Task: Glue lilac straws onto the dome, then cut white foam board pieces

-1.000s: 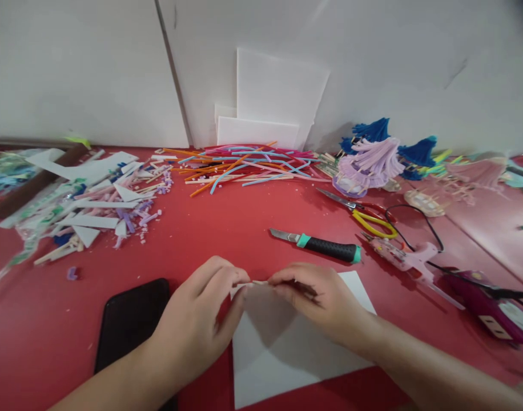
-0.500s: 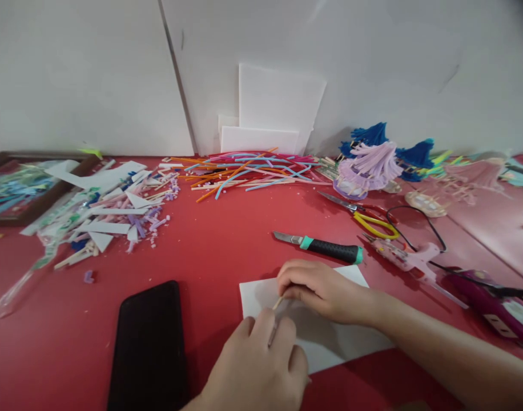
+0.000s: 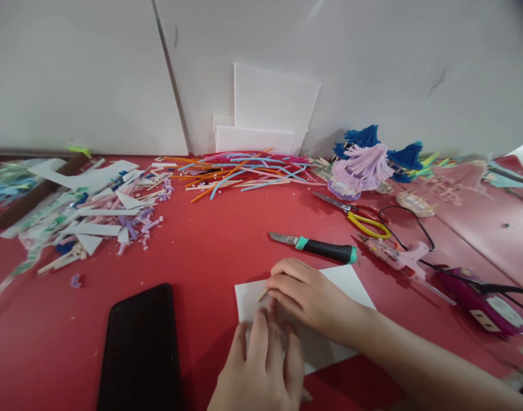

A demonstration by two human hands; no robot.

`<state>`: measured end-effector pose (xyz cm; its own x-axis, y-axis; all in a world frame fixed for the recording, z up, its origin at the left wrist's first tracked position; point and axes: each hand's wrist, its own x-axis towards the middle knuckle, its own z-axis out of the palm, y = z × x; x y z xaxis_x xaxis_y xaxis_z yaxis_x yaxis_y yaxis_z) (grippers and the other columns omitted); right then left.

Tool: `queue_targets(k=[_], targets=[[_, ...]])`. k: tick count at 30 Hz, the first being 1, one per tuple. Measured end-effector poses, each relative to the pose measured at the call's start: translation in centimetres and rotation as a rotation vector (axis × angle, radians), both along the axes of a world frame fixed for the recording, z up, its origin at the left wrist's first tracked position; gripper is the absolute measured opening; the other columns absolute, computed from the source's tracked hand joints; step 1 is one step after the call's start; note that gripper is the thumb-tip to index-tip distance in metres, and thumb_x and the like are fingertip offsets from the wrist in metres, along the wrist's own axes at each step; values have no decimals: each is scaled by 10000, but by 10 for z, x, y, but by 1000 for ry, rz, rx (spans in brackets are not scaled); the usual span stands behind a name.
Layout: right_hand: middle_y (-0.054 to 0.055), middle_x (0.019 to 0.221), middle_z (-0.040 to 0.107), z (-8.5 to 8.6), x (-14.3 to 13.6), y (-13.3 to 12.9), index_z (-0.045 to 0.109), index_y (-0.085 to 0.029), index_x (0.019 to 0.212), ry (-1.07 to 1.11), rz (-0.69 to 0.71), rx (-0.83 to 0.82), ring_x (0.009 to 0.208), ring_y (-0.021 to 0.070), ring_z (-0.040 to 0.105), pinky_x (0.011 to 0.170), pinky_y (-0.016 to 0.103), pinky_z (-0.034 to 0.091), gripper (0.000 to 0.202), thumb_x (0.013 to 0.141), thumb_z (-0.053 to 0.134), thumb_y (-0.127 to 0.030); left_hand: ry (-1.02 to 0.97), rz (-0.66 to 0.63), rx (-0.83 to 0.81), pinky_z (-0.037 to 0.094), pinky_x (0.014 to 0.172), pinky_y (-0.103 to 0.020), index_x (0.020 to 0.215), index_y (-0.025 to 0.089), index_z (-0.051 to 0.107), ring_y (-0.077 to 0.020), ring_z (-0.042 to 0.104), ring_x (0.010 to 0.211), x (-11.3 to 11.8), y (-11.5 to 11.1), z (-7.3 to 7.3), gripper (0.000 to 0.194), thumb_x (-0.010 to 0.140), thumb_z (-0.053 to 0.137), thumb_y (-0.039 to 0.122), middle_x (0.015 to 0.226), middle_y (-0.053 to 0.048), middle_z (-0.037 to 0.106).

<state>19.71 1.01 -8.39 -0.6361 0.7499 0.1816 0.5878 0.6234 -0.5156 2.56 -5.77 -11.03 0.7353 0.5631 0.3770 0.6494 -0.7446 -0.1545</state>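
Note:
A white sheet (image 3: 342, 285) lies on the red table under both hands. My right hand (image 3: 308, 297) has its thumb and index finger pinched on a small wooden stick (image 3: 262, 295), whose pale tip pokes out to the left above the sheet. Just below it, my left hand (image 3: 264, 359) rests on the sheet with bent fingers somewhat apart, its fingertips close to the right thumb. Whether anything lies beneath the left fingertips is hidden. Beyond the sheet is a utility knife (image 3: 325, 249) with a black and green handle, blade pointing left.
A black phone (image 3: 141, 348) lies at the left front. Paper scraps and sticks (image 3: 103, 211) are piled at the left. Pipe cleaners (image 3: 244, 171) lie by the wall. To the right are scissors (image 3: 368, 224), a pink glue gun (image 3: 402, 260), a magenta device (image 3: 479, 302) and small fuzzy models (image 3: 359, 168).
My right hand has moved slightly left and down with the stick. My left fingers have spread and come down on the sheet; the stick between them no longer shows. The view has shifted a little.

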Motion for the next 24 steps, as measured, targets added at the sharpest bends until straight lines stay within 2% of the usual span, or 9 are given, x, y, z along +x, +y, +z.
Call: queue_targets(k=[5,10,16,24], targets=[[54,926,564,0,0,2,602,-141,890,-38,-24,-65,836,154,528,767,289,468,161,918,459,-72,10,9,-7,588,726,-422,1155,61,570,-350,640,1016,2,-1,0,404,922,466,374,1117,-234,659],[64,940,552,-1,2,-4,584,-130,877,-132,-38,-68,833,161,511,753,298,464,137,880,485,-35,0,-40,-34,585,726,-451,1154,59,557,-380,628,1041,1,0,2,494,924,440,480,1135,-254,644],[54,909,588,-1,6,-9,627,-158,950,-233,-6,79,842,183,519,715,302,441,123,871,559,-94,4,-56,33,582,695,-432,1125,73,565,-362,659,977,1,-4,-1,385,900,503,380,1096,-253,659],[78,943,599,5,5,-6,635,-138,951,-260,44,138,860,195,530,743,306,457,131,865,549,-90,-10,-15,56,580,695,-401,1124,96,562,-338,665,976,3,-5,0,342,888,526,342,1091,-201,677]])
